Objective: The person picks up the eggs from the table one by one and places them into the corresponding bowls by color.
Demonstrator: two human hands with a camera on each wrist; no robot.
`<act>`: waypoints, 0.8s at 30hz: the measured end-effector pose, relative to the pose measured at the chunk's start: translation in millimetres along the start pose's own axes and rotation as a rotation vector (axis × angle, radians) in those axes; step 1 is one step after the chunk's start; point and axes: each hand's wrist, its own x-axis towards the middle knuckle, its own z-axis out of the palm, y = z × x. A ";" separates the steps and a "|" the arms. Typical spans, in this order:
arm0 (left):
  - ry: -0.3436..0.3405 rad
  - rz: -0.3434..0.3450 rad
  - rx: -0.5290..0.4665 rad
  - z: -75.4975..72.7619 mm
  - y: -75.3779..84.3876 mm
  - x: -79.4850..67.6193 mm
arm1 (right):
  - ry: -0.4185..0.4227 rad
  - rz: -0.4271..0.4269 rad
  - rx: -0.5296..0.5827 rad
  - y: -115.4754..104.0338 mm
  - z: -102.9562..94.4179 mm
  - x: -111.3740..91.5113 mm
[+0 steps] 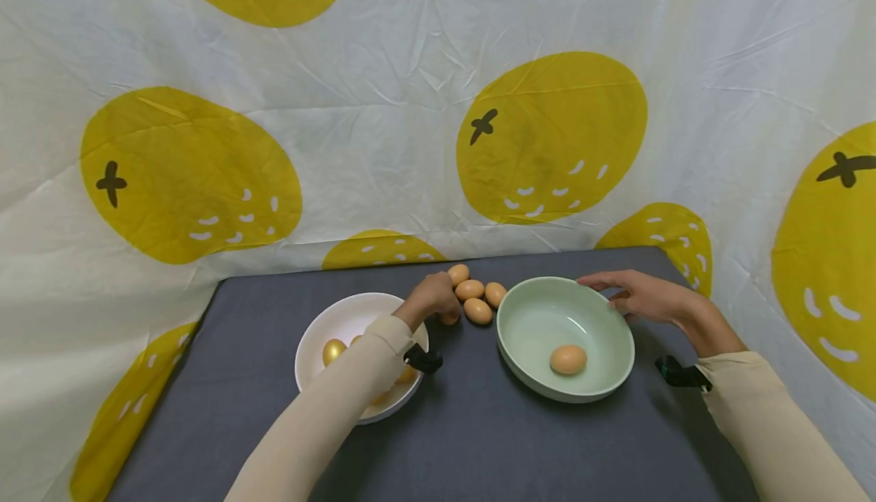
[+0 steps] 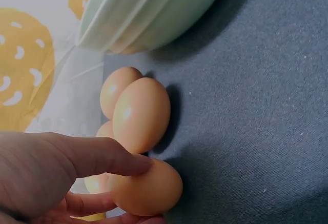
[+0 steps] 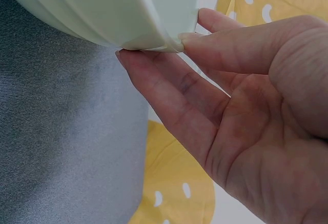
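Observation:
My left hand (image 1: pixel 434 298) reaches over the white bowl (image 1: pixel 306 327) and pinches a brown egg (image 2: pixel 154 188) between thumb and fingers, at table height. Several other brown eggs (image 1: pixel 477 311) lie clustered just beyond it; one egg (image 2: pixel 142 114) shows plainly beside the thumb in the left wrist view. The pale green bowl (image 1: pixel 534 312) stands right of the cluster with one brown egg (image 1: pixel 568 359) inside. At the bowl's far right rim, my right hand (image 1: pixel 646 297) holds on, thumb at the rim and fingertips against the outer wall (image 3: pixel 97 8).
Inside the white bowl sit a shiny golden egg (image 1: pixel 334 351) and other eggs, partly covered by the left sleeve (image 1: pixel 342 403). A dark grey cloth (image 1: pixel 465 426) covers the table. Behind its far edge hangs a white curtain (image 1: pixel 383 152) with yellow fruit prints.

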 end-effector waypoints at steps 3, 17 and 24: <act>-0.010 0.010 -0.004 0.1 -0.5 -2.7 | -0.001 -0.004 0.002 0.1 0.0 0.1; -0.023 0.006 0.031 2.2 3.7 -7.3 | 0.001 0.019 -0.013 1.7 -0.8 1.2; -0.019 -0.006 0.008 0.5 5.5 -4.9 | -0.004 0.008 -0.014 2.8 -1.0 1.2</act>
